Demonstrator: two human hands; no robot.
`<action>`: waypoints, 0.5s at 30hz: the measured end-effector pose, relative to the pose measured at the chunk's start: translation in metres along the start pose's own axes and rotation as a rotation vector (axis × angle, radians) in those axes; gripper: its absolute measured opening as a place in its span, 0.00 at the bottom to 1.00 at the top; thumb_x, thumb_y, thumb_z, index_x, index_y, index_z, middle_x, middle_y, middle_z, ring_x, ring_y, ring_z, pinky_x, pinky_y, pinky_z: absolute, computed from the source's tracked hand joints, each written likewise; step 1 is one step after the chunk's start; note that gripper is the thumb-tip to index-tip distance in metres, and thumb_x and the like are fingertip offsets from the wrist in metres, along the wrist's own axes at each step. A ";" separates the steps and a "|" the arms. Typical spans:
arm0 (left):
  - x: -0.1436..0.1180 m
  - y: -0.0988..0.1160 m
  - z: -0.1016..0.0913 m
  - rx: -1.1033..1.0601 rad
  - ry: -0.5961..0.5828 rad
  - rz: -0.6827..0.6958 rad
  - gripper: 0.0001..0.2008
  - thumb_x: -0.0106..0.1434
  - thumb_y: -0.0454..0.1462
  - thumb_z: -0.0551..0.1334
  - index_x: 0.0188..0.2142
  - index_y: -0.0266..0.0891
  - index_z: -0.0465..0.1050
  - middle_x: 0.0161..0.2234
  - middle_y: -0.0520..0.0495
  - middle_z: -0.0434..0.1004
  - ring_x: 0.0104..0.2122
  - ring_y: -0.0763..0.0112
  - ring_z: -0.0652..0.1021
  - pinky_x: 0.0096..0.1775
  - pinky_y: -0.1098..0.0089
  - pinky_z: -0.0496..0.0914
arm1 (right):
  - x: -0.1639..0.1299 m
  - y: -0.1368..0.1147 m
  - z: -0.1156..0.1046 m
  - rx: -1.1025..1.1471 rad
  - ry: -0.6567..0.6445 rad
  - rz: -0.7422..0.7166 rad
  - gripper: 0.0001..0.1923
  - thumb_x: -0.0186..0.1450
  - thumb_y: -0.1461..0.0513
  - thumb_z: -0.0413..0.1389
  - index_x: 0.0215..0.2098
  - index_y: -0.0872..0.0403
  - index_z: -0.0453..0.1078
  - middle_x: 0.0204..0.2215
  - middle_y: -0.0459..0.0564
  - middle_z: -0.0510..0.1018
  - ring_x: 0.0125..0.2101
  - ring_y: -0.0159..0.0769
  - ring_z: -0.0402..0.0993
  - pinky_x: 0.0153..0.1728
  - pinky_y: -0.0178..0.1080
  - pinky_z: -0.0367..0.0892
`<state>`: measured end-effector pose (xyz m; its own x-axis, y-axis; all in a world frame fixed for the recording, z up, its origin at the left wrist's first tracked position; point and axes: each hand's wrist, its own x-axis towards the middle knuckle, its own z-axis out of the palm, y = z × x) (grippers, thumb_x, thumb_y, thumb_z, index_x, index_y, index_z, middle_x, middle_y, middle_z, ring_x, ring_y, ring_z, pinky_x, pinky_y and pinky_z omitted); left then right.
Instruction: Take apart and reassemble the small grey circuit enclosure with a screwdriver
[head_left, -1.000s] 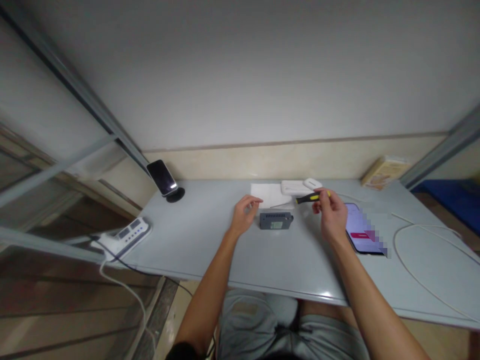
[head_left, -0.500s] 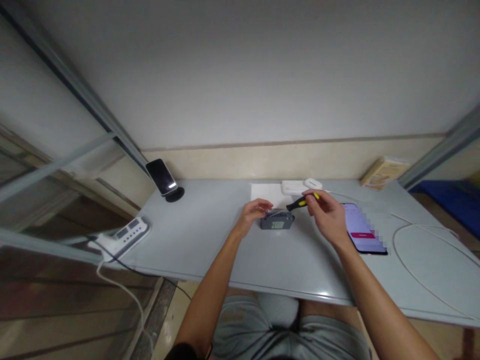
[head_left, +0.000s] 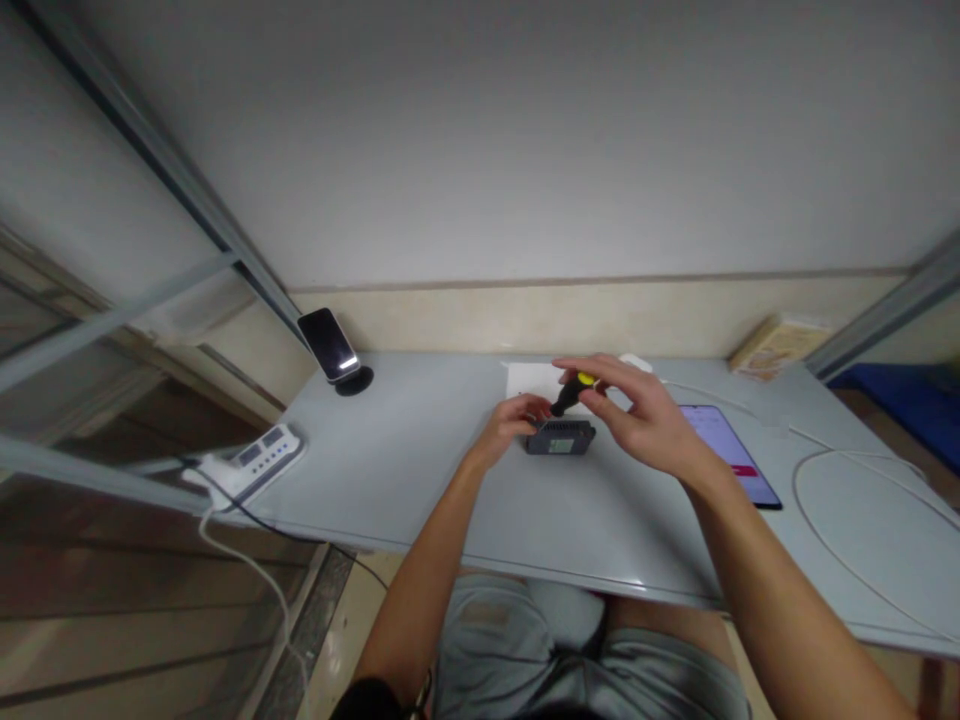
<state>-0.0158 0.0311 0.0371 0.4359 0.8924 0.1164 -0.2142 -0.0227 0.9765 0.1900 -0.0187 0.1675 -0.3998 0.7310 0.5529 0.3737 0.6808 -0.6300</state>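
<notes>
A small dark grey box [head_left: 560, 438] with a slotted top edge and a pale label stands on the desk in front of me. My left hand [head_left: 514, 425] grips its left end, fingers curled over the top and partly hidden. In my right hand [head_left: 626, 405] is a screwdriver [head_left: 570, 394] with a black and yellow handle, tilted above the box. Its handle points down and left, close to my left fingertips. I cannot make out exactly where the tip touches.
Behind the box lie white paper [head_left: 529, 377] and a white object [head_left: 636, 362]. A lit phone [head_left: 724, 450] and a white cable [head_left: 799, 480] are to the right. A phone on a stand [head_left: 330, 345], a power strip [head_left: 259, 462] and a yellowish box [head_left: 780, 345] stand farther out.
My right hand has moved left over the box, and the screwdriver has swung from lying nearly flat to a steeper angle. My left hand stays at the box's left end.
</notes>
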 end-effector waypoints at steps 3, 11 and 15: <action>0.001 -0.004 -0.001 -0.015 0.007 -0.017 0.21 0.44 0.34 0.64 0.41 0.37 0.79 0.37 0.47 0.80 0.39 0.63 0.76 0.43 0.67 0.66 | 0.005 -0.003 0.001 0.013 -0.062 -0.032 0.19 0.73 0.63 0.50 0.59 0.45 0.73 0.47 0.52 0.82 0.47 0.42 0.78 0.50 0.45 0.70; -0.003 0.000 -0.002 0.070 -0.016 0.001 0.19 0.49 0.33 0.63 0.42 0.37 0.78 0.40 0.46 0.80 0.42 0.62 0.77 0.48 0.65 0.68 | 0.006 0.012 0.007 -0.134 0.119 0.144 0.10 0.64 0.56 0.63 0.41 0.51 0.77 0.28 0.47 0.78 0.26 0.33 0.69 0.29 0.36 0.63; -0.016 0.006 -0.003 0.299 0.027 0.032 0.14 0.57 0.35 0.64 0.44 0.36 0.78 0.43 0.43 0.81 0.44 0.62 0.78 0.46 0.66 0.70 | -0.006 0.050 0.015 0.093 0.459 0.358 0.17 0.64 0.47 0.61 0.36 0.52 0.73 0.19 0.41 0.69 0.19 0.29 0.62 0.22 0.34 0.56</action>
<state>-0.0263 0.0182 0.0407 0.4088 0.9008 0.1467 0.0413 -0.1788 0.9830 0.1982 0.0103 0.1249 0.1488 0.8737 0.4631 0.3350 0.3961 -0.8549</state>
